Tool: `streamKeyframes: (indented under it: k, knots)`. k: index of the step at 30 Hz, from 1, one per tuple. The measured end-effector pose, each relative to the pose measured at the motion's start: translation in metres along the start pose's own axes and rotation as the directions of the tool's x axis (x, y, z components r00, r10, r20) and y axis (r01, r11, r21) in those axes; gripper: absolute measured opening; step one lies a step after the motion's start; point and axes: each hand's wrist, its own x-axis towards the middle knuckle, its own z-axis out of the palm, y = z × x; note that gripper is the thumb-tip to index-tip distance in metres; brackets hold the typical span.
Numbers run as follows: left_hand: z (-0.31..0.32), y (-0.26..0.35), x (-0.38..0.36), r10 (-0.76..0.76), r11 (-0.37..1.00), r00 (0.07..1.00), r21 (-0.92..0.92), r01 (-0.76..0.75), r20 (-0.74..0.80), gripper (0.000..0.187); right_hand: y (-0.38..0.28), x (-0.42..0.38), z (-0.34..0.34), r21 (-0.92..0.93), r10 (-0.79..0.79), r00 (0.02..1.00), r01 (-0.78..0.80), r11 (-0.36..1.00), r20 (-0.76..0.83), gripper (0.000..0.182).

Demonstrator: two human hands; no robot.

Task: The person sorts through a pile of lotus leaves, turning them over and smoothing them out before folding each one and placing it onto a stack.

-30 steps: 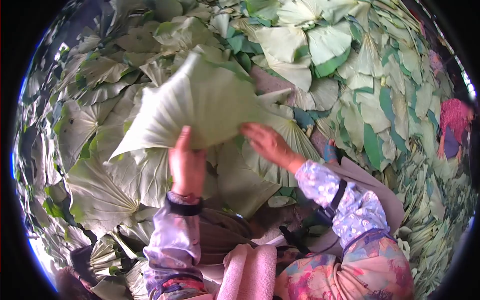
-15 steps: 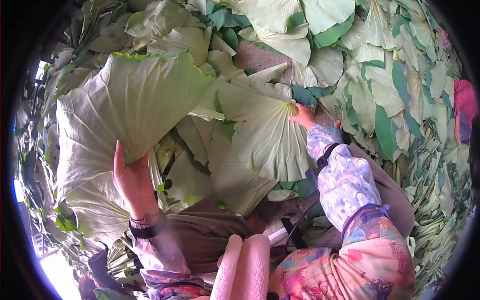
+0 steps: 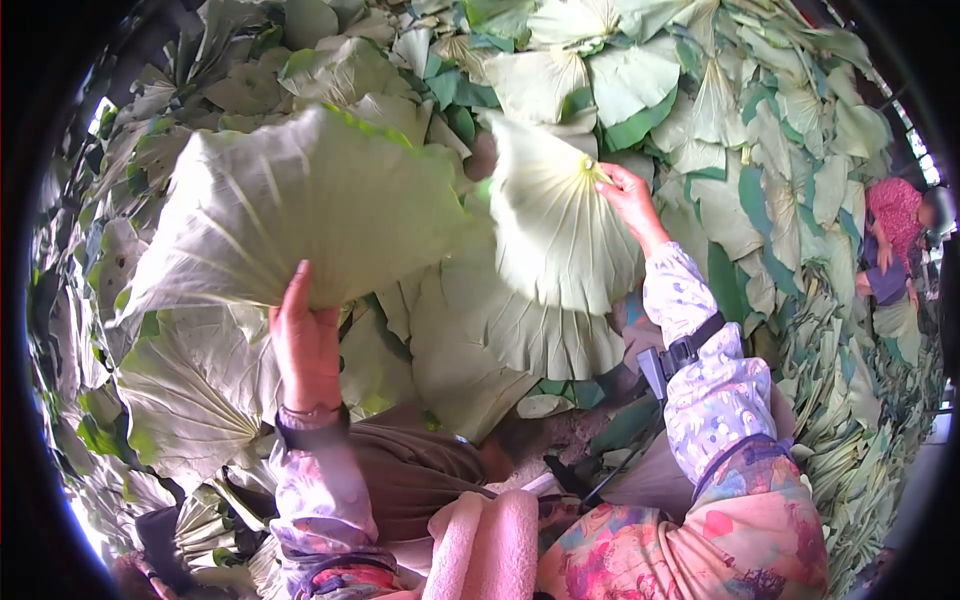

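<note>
My left hand is closed on the lower edge of a large pale green lotus leaf, its thumb lying on the near face. The leaf is raised and tilted, with a brighter green rim along its top. Between fingers and thumb, my right hand grips a second lotus leaf beside its yellowish centre, where the veins meet. That leaf hangs down fan-like from the pinch, over more leaves. Another veined lotus leaf lies below and left of my left hand.
Heaped lotus leaves cover the ground ahead and on both sides. A small flat leaf piece lies near my legs. A pink towel hangs in front of me. Another person in a pink top is at the far right.
My right hand has lifted its lotus leaf up and away from the pile. My left hand has shifted slightly right with its leaf. The other person has come more into view.
</note>
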Motion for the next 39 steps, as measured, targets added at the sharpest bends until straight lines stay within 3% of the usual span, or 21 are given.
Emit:
streamKeyframes:
  k: [3,4,6,8,10,13,17,21,25,28,29,32,34,35,36,38,39]
  knots:
    - [0.010,-0.003,-0.016,-0.139,0.990,0.990,0.033,0.138,0.022,0.030,-0.086,-0.011,0.034,-0.388,-0.357,0.927,0.290,0.875,-0.114,0.019]
    - [0.009,-0.006,-0.019,-0.178,0.983,0.984,0.045,0.177,0.026,0.029,-0.101,-0.016,0.050,-0.367,-0.421,0.902,0.362,0.857,-0.094,0.019]
    - [-0.009,-0.029,-0.015,-0.158,0.970,0.954,0.223,0.101,0.254,0.030,-0.138,-0.027,0.078,-0.376,-0.502,0.862,0.443,0.814,-0.072,0.019]
    - [-0.006,-0.030,-0.017,-0.252,0.964,0.905,0.172,0.203,0.342,0.028,-0.169,-0.057,0.121,-0.540,-0.747,0.632,0.710,0.452,0.206,0.022]
    - [0.009,-0.027,-0.025,-0.425,0.866,0.837,-0.114,0.487,0.346,0.025,-0.173,-0.077,0.157,-0.484,-0.754,0.590,0.769,0.417,0.289,0.022]
    - [-0.002,-0.024,-0.025,-0.390,0.867,0.847,-0.166,0.470,0.361,0.028,-0.170,-0.095,0.188,-0.428,-0.737,0.596,0.784,0.449,0.320,0.020]
    - [-0.019,-0.028,-0.015,-0.400,0.812,0.814,-0.249,0.528,0.422,0.025,-0.180,-0.097,0.195,-0.433,-0.765,0.551,0.810,0.395,0.334,0.022]
    - [-0.020,-0.029,-0.012,-0.252,0.851,0.818,-0.284,0.441,0.517,0.036,-0.201,-0.111,0.198,-0.422,-0.758,0.528,0.830,0.365,0.383,0.022]
    - [-0.014,-0.020,-0.007,-0.220,0.823,0.805,-0.339,0.457,0.551,0.034,-0.206,-0.122,0.204,-0.391,-0.719,0.590,0.800,0.456,0.368,0.022]
    - [-0.019,-0.015,-0.010,-0.117,0.917,0.721,-0.205,0.343,0.683,0.038,-0.199,-0.119,0.203,-0.366,-0.685,0.652,0.755,0.545,0.326,0.023]
    - [-0.005,-0.007,-0.023,-0.100,0.894,0.748,-0.271,0.357,0.656,0.030,-0.196,-0.117,0.200,-0.374,-0.677,0.646,0.761,0.530,0.353,0.024]
    - [-0.011,-0.014,-0.012,-0.283,0.954,0.833,0.050,0.296,0.476,0.023,-0.180,-0.116,0.194,-0.288,-0.597,0.634,0.766,0.575,0.492,0.028]
    - [-0.021,-0.016,0.000,-0.385,0.923,0.860,0.153,0.353,0.334,0.023,-0.174,-0.108,0.175,0.026,-0.511,0.639,0.610,0.792,0.575,0.033]
    - [-0.022,-0.015,0.007,-0.373,0.927,0.894,0.143,0.347,0.248,0.022,-0.177,-0.102,0.161,0.027,-0.464,0.714,0.530,0.847,0.525,0.033]
    - [-0.022,-0.010,0.012,-0.355,0.932,0.921,0.133,0.336,0.158,0.021,-0.177,-0.091,0.144,0.038,-0.518,0.731,0.562,0.826,0.444,0.032]
    - [-0.020,0.008,0.021,-0.128,0.982,0.983,-0.121,0.145,0.135,0.027,-0.167,-0.075,0.107,0.255,-0.307,0.931,0.254,0.933,0.196,0.027]
    - [-0.026,0.024,0.029,0.015,0.976,0.991,-0.218,0.015,0.137,0.032,-0.160,-0.068,0.085,0.231,-0.284,0.953,0.253,0.939,0.108,0.026]
